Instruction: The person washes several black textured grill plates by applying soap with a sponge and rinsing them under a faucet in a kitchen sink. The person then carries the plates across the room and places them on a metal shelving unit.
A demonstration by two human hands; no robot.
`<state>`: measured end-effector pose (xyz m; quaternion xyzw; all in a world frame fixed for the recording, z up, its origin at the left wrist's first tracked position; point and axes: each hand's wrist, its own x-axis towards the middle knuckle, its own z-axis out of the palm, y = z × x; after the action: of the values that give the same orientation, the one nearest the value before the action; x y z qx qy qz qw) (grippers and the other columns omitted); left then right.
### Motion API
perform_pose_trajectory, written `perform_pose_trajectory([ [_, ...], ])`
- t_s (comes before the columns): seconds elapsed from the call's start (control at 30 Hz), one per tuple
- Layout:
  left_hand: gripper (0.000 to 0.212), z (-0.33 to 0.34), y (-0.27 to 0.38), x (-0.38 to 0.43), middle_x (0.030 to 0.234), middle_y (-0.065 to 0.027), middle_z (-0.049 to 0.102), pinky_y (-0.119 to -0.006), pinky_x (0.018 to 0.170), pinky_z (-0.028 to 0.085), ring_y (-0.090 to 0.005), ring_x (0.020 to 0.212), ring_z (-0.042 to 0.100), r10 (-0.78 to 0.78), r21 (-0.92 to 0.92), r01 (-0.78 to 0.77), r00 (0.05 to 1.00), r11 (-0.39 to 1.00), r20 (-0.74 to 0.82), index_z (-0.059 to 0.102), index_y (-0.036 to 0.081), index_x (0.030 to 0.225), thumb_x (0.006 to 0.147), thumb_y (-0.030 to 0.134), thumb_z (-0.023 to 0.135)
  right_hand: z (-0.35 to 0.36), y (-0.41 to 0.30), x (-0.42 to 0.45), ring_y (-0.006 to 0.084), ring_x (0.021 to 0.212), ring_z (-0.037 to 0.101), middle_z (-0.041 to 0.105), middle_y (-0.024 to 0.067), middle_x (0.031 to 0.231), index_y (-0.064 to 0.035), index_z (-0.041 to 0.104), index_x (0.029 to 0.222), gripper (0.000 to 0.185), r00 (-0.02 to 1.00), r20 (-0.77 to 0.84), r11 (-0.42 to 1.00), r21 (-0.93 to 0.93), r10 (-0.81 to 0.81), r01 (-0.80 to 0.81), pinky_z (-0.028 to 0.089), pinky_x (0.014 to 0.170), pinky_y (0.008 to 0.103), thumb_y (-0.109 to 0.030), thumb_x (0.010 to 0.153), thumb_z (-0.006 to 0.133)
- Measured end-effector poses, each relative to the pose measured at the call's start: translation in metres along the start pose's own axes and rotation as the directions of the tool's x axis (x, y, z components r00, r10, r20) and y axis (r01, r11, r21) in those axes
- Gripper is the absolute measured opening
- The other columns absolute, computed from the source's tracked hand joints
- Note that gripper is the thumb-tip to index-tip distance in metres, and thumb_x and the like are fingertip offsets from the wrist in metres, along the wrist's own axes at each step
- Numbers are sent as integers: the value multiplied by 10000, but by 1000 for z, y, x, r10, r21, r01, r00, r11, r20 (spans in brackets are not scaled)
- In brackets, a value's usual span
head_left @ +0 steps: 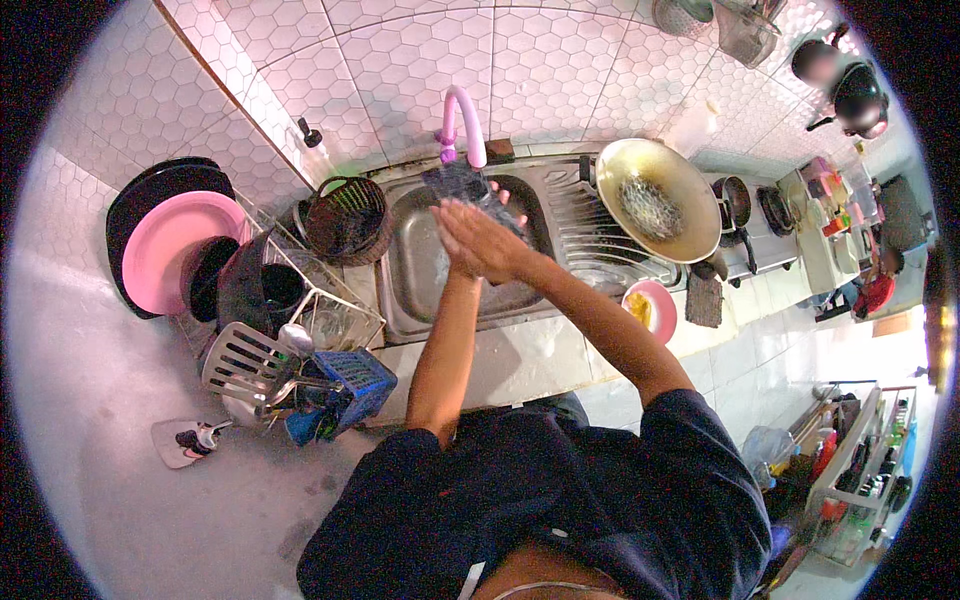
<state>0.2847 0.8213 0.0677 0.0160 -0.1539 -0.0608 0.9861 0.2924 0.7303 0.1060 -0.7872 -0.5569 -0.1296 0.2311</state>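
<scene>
Both my hands are over the stainless steel sink (420,292), below the curved faucet spout (469,124). A dark, glossy item (459,182) is directly under the spout; its kind is unclear, and my hands cover part of it. My left hand (501,198) is mostly hidden, with its fingertips showing along the item's right side. Across it lies my right hand (480,234), back upward and fingers held together, pointing up and left. What is beneath its palm cannot be seen.
A large wok (652,202) rests on the ribbed drainboard. By the counter's front edge are a pink bowl (661,319) and a scouring pad (703,301). At left are a woven basket (349,225), a dish rack (341,300) and a blue utensil basket (364,382). A person (876,292) is far right.
</scene>
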Motion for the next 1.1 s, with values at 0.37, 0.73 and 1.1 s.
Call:
perform_pose_trajectory([
  [0.37,651,-21,-14,18,1331,-100,515,-387,1067,354,-240,1212,500,253,352,-135,915,926,-314,417,11,1372,994,532,323,1,36,21,441,1358,295,295,291,1463,93,354,1361,534,979,-52,980,5,198,-198,229,1133,489,-240,956,460],
  [0.73,740,-10,-9,25,1368,-156,471,-417,1083,337,-292,1247,473,18,258,-14,1000,966,-15,357,12,1408,959,600,320,-10,41,28,436,1348,303,376,306,1396,40,343,1363,520,989,-137,998,30,60,-56,253,1119,500,-258,953,460],
  [1.1,627,-13,15,34,1340,-104,514,-419,1071,352,-266,1262,462,213,372,-68,906,926,-366,424,40,1370,989,529,330,-10,73,20,504,1338,253,318,359,1392,114,348,1296,525,961,-244,929,-309,130,-204,203,1125,527,-277,956,434],
])
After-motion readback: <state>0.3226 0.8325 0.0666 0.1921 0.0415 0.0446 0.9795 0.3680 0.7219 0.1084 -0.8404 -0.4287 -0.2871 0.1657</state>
